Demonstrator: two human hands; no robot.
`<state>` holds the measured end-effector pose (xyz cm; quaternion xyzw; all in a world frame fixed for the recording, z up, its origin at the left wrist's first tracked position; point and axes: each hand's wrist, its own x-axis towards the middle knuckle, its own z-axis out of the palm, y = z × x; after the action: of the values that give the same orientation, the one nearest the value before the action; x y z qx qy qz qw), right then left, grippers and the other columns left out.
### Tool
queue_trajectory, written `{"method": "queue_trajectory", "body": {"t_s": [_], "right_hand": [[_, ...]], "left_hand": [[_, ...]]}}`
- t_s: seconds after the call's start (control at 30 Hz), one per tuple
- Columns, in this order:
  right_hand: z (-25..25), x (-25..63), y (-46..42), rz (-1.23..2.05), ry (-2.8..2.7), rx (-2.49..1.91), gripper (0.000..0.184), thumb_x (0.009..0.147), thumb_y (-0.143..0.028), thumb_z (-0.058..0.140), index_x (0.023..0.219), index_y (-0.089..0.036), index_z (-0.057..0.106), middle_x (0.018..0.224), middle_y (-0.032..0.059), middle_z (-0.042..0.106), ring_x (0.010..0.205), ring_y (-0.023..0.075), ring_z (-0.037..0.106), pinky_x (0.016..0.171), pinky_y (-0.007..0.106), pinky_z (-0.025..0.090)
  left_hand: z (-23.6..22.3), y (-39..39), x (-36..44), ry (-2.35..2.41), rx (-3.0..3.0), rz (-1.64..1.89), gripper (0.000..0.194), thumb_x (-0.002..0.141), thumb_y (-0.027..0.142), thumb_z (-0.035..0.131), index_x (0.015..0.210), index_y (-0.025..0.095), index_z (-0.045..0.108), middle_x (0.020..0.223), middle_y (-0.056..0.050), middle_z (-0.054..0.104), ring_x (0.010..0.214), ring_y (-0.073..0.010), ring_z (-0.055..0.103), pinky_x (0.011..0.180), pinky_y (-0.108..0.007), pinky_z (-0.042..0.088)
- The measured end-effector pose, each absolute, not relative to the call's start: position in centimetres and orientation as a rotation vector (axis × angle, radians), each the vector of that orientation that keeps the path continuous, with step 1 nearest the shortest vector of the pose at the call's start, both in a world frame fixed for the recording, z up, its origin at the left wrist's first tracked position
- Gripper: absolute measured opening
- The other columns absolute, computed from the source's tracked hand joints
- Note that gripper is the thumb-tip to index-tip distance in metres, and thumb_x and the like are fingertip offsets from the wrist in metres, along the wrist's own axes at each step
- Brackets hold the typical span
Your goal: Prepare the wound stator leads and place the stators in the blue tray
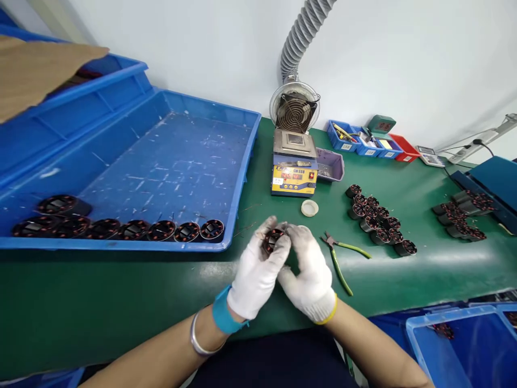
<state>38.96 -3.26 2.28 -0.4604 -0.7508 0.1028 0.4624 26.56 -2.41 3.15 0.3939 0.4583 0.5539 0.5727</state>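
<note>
Left hand (254, 272): clamped on round part (273, 241)
Right hand (310, 274): beside it, grip unclear
Pliers (332, 242): handles spread, near worktop's (226, 291) front edge
Blue tray (173, 167): black cylinders (161, 230) along near edge

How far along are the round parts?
Partway, if the blue tray takes finished parts. Likely done: the tray parts by its near edge. In hand: one part in the left hand, right hand at it. Likely left: middle group and far-right group on the bench.
</note>
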Motion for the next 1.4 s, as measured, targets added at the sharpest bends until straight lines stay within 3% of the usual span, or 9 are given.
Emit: {"method": "queue_trajectory", "body": {"t_s": [0.13, 0.23, 0.33, 0.5, 0.77, 0.97, 1.07, 1.2, 1.4], "right_hand": [[1.5, 39.1, -3.1, 0.571, -1.628, -1.220, 0.052, 0.081, -0.021, 0.065, 0.131, -0.025, 0.051, 0.125, 0.0077, 0.061, 0.117, 0.0234, 0.058, 0.105, 0.042, 0.046], [2.9, 40.9, -3.3, 1.113, -1.398, -1.236, 0.056, 0.073, -0.030, 0.075, 0.125, -0.025, 0.056, 0.119, 0.0053, 0.062, 0.096, 0.0202, 0.065, 0.081, 0.033, 0.057], [4.0, 42.3, -3.8, 1.531, -1.240, -1.166, 0.063, 0.065, -0.030, 0.080, 0.123, -0.024, 0.057, 0.101, 0.0026, 0.064, 0.065, 0.0120, 0.060, 0.051, 0.023, 0.052], [3.7, 42.7, -4.3, 1.796, -1.193, -1.053, 0.060, 0.062, -0.025, 0.083, 0.118, -0.021, 0.060, 0.085, -0.0009, 0.064, 0.057, 0.0078, 0.053, 0.046, 0.017, 0.046], [3.2, 43.1, -4.1, 1.760, -1.238, -1.066, 0.061, 0.065, -0.020, 0.080, 0.122, -0.023, 0.060, 0.087, -0.0014, 0.064, 0.064, 0.0090, 0.056, 0.056, 0.020, 0.049], [3.6, 43.5, -3.9, 1.647, -1.073, -1.100, 0.064, 0.055, -0.019, 0.083, 0.110, -0.025, 0.051, 0.102, 0.0012, 0.065, 0.085, 0.0165, 0.066, 0.072, 0.028, 0.054], [3.7, 44.7, -3.2, 1.485, -1.089, -1.375, 0.058, 0.056, -0.018, 0.079, 0.104, -0.024, 0.048, 0.095, 0.0021, 0.066, 0.084, 0.0178, 0.067, 0.068, 0.029, 0.055], [3.0, 46.1, -2.1, 1.187, -1.310, -1.655, 0.053, 0.064, -0.024, 0.076, 0.110, -0.020, 0.052, 0.106, 0.0067, 0.067, 0.092, 0.0191, 0.068, 0.079, 0.033, 0.057], [2.3, 46.5, -1.7, 0.912, -1.604, -1.891, 0.051, 0.072, -0.032, 0.071, 0.118, -0.019, 0.055, 0.110, 0.0076, 0.069, 0.091, 0.0202, 0.069, 0.082, 0.035, 0.057]], "left_hand": [[3.4, -3.3, 25.8, 0.882, 1.296, 1.127, 0.068, 0.086, 0.047, 0.062, 0.144, 0.019, 0.039, 0.149, -0.012, 0.045, 0.140, -0.0268, 0.038, 0.118, -0.039, 0.032], [3.6, -3.0, 25.2, 0.814, 1.316, 1.088, 0.057, 0.092, 0.046, 0.054, 0.142, 0.020, 0.045, 0.151, -0.009, 0.043, 0.142, -0.0271, 0.035, 0.119, -0.039, 0.030], [2.9, -2.4, 25.3, 0.715, 1.145, 1.095, 0.052, 0.090, 0.042, 0.060, 0.138, 0.025, 0.051, 0.149, -0.006, 0.046, 0.139, -0.0266, 0.039, 0.115, -0.038, 0.036], [1.9, -1.6, 25.4, 0.505, 0.964, 1.124, 0.025, 0.087, 0.030, 0.065, 0.111, 0.025, 0.071, 0.136, -0.005, 0.060, 0.132, -0.0281, 0.049, 0.111, -0.039, 0.041], [2.1, -1.5, 25.5, 0.467, 0.952, 0.983, 0.045, 0.083, 0.033, 0.069, 0.125, 0.018, 0.063, 0.142, -0.013, 0.054, 0.135, -0.0348, 0.043, 0.115, -0.051, 0.032], [1.9, -0.8, 25.5, 0.672, 0.952, 1.049, 0.039, 0.086, 0.041, 0.063, 0.118, 0.018, 0.063, 0.133, -0.013, 0.060, 0.123, -0.0322, 0.056, 0.106, -0.050, 0.044], [1.7, 0.3, 25.5, 1.074, 1.326, 1.104, 0.065, 0.076, 0.048, 0.071, 0.131, 0.016, 0.053, 0.138, -0.015, 0.055, 0.125, -0.0324, 0.054, 0.108, -0.049, 0.042], [0.4, 1.9, 26.6, 1.323, 2.072, 0.796, 0.107, 0.058, 0.049, 0.081, 0.145, 0.009, 0.034, 0.145, -0.022, 0.045, 0.135, -0.0398, 0.041, 0.112, -0.052, 0.034], [-1.3, 2.9, 28.3, 1.296, 2.334, 0.603, 0.075, 0.080, 0.031, 0.061, 0.146, 0.011, 0.031, 0.109, -0.015, 0.068, 0.101, -0.0318, 0.064, 0.088, -0.044, 0.048]]}}
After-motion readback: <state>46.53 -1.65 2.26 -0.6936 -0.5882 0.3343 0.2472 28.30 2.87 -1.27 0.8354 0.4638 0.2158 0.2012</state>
